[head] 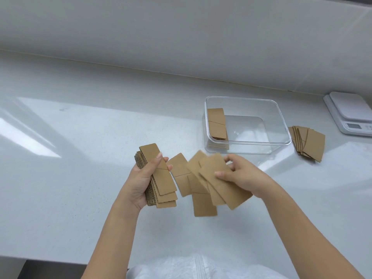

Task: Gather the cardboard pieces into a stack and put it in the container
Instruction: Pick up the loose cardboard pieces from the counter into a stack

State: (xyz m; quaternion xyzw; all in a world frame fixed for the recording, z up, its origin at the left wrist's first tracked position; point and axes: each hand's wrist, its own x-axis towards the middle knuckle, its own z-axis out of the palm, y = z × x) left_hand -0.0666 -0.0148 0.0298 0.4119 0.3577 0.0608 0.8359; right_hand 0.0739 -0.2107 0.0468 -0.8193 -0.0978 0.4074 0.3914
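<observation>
Table (80, 137) is white. Clear container (281, 125) already holds one stack (216, 123) upright at its left wall. Another pile (310, 141) lies right of it, untouched. Left hand (141, 178) is clamped on a thick cardboard stack (163, 184); right hand (241, 176) pinches fanned pieces (211, 178). Roughly a third done, by judgement. Pieces: tan, corrugated, slit.

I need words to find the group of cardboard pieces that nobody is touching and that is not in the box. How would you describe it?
Find the clear plastic container on the white counter. Just right of it, before the white scale, lies a fanned pile of cardboard pieces. Unlike the others, it rests alone on the counter, untouched by either hand.
</observation>
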